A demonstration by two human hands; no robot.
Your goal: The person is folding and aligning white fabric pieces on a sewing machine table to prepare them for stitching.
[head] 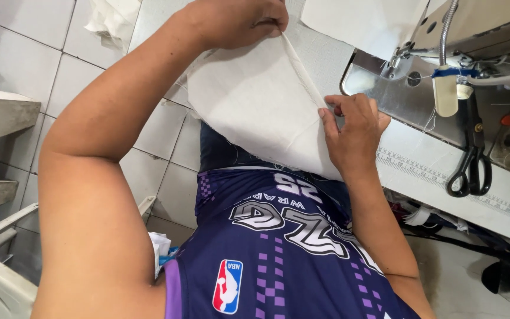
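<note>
Scissors (472, 168) lie at 3 o'clock beside the sewing machine (444, 53). White cloth (255, 112) spans the lap, its folded edge running from 12 toward 4 o'clock. Left hand (237, 20) pinches the upper end; right hand (352, 133) apparently pinches the lower end.

A sleeveless navy jersey (278, 248) (purple trim, checkered squares), arms bare.
</note>
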